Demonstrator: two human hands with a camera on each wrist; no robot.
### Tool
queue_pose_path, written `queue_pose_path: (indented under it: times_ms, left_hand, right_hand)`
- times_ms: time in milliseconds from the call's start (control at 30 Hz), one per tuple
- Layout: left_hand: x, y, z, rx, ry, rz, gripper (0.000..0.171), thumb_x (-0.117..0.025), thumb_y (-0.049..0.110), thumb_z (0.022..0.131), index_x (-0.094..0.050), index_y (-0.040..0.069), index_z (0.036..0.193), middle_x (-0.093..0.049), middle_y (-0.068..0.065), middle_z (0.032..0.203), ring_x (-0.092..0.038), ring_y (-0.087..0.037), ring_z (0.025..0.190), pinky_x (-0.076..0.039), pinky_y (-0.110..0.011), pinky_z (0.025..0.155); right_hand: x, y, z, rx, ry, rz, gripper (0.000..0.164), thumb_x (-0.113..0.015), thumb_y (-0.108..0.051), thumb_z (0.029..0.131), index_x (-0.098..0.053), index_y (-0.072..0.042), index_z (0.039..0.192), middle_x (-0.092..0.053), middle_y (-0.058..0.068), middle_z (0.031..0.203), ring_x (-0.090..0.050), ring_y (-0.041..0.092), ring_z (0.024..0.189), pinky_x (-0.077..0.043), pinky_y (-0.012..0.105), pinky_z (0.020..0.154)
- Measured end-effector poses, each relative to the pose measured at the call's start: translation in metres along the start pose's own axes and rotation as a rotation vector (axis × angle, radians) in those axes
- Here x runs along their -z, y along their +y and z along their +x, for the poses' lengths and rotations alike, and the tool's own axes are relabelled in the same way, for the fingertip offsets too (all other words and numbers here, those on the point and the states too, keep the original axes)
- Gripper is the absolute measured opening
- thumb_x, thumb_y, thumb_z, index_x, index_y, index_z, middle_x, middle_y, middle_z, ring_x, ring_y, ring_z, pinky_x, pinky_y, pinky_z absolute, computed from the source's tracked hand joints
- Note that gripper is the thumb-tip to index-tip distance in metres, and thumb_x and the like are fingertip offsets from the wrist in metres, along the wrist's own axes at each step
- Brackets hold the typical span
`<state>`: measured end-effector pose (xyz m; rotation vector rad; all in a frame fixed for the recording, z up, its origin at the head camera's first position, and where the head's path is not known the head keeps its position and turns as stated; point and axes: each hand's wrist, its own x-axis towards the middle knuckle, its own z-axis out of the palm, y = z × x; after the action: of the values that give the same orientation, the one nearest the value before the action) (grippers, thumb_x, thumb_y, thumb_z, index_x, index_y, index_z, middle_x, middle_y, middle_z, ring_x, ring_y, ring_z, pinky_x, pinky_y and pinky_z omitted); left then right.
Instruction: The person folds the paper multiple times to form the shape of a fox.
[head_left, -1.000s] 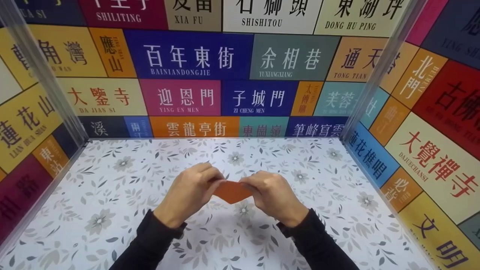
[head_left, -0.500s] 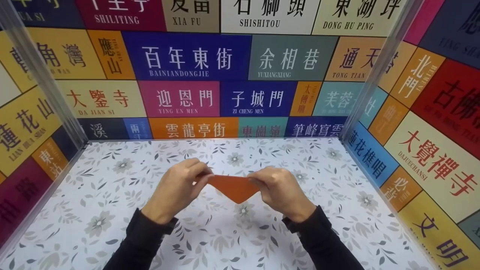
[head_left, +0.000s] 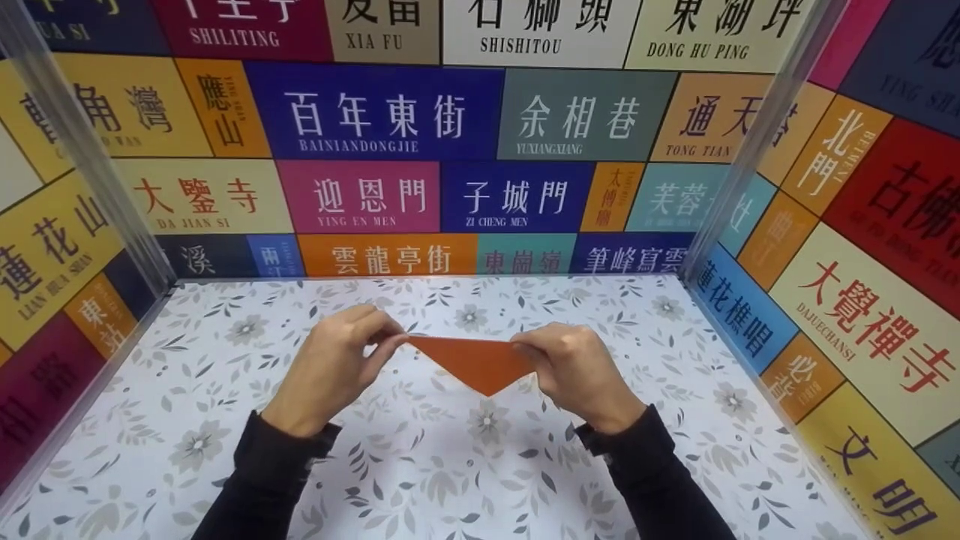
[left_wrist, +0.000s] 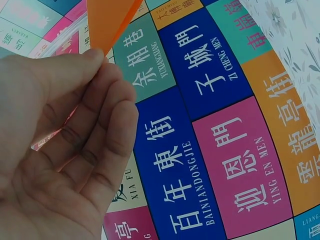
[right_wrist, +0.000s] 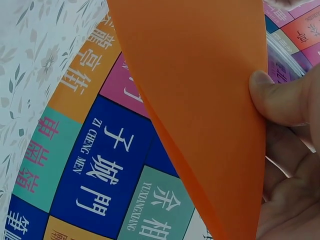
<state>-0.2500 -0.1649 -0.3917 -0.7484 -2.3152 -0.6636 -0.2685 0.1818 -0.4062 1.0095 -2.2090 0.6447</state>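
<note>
An orange sheet of paper (head_left: pixel 476 364), folded into a triangle, is stretched between my hands with its point hanging down. My left hand (head_left: pixel 334 367) pinches its left corner between thumb and fingertips; in the left wrist view that corner of the paper (left_wrist: pixel 111 20) rises from the tips. On the other side, my right hand (head_left: pixel 581 375) grips the upper edge near the right end, hiding that corner in the head view. From the right wrist, the thumb (right_wrist: pixel 265 92) presses on the paper's face (right_wrist: pixel 200 100), and two layers show slightly parted along one side.
Below the hands lies a white tabletop (head_left: pixel 420 480) printed with grey leaves and flowers. Panels of coloured signs with Chinese characters, such as the blue sign (head_left: pixel 375 112), enclose it at the back and both sides. Clear strips (head_left: pixel 739 172) run up the corners.
My hands have moved apart and slightly up, the left one to the left and the right one to the right. More of the orange paper triangle shows between them, and both still pinch it.
</note>
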Motion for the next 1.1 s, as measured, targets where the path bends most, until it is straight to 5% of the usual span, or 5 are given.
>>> queue_pose_path:
  times_ms: [400,733,1100]
  left_hand:
    - [0.002,-0.003,0.0,0.003,-0.01,0.014,0.01,-0.093,0.013,0.1,-0.084,0.01,0.102,-0.082,-0.005,0.096,-0.076,-0.019,0.086,-0.068,-0.034,0.079]
    - [0.011,-0.012,-0.004,0.1,0.014,0.044,0.011,-0.093,0.007,0.099,-0.083,0.009,0.103,-0.083,-0.008,0.099,-0.08,-0.019,0.091,-0.071,-0.039,0.085]
    - [0.001,0.002,0.0,0.034,0.011,0.019,0.01,-0.092,0.011,0.101,-0.084,0.012,0.105,-0.081,-0.005,0.1,-0.077,-0.02,0.091,-0.069,-0.035,0.082]
  right_hand:
    - [0.0,0.006,0.002,-0.01,-0.007,-0.002,0.015,-0.087,0.004,0.098,-0.091,-0.006,0.109,-0.09,0.01,0.099,-0.088,0.026,0.088,-0.074,0.037,0.081]
    - [0.004,0.021,-0.003,-0.071,-0.004,-0.052,0.015,-0.086,0.007,0.099,-0.091,-0.002,0.11,-0.09,0.015,0.1,-0.089,0.03,0.089,-0.074,0.042,0.079]
    - [-0.003,0.019,-0.004,-0.089,-0.035,-0.01,0.012,-0.085,0.004,0.1,-0.091,-0.004,0.108,-0.09,0.012,0.099,-0.089,0.028,0.089,-0.074,0.04,0.082]
